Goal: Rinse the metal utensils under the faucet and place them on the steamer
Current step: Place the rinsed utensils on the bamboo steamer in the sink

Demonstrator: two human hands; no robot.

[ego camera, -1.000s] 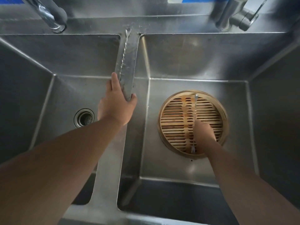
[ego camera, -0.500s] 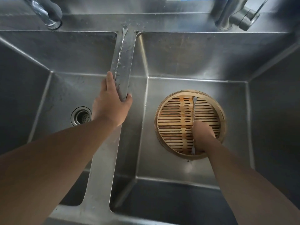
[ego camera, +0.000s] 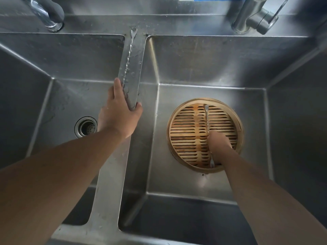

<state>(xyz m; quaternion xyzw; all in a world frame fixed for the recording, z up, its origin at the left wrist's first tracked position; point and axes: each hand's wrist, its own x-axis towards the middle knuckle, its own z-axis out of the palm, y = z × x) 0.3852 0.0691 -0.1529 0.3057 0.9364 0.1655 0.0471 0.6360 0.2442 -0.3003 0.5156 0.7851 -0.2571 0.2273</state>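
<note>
Head view: a double steel sink (ego camera: 212,64) is seen from above. The bamboo steamer (ego camera: 168,133) is set on the floor of the right bowl, at about 4 o'clock from the middle of the picture. A long metal fork (ego camera: 207,119) is laid across its slats, with the prongs at 6 o'clock and the small round end at 12 o'clock. The fork is held by the right grip (ego camera: 219,144) — its fingers are curled over the twisted handle.

A long twisted spoon (ego camera: 127,61) is laid along the wet strip (ego camera: 109,183) between the two bowls, with its scoop at 12 o'clock. The left grip (ego camera: 120,114) is laid flat over that strip with straight fingers, right at the spoon's 6 o'clock end — whether the spoon is touched cannot be told. A drain (ego camera: 86,127) is seen at 8 o'clock from this grip.
</note>
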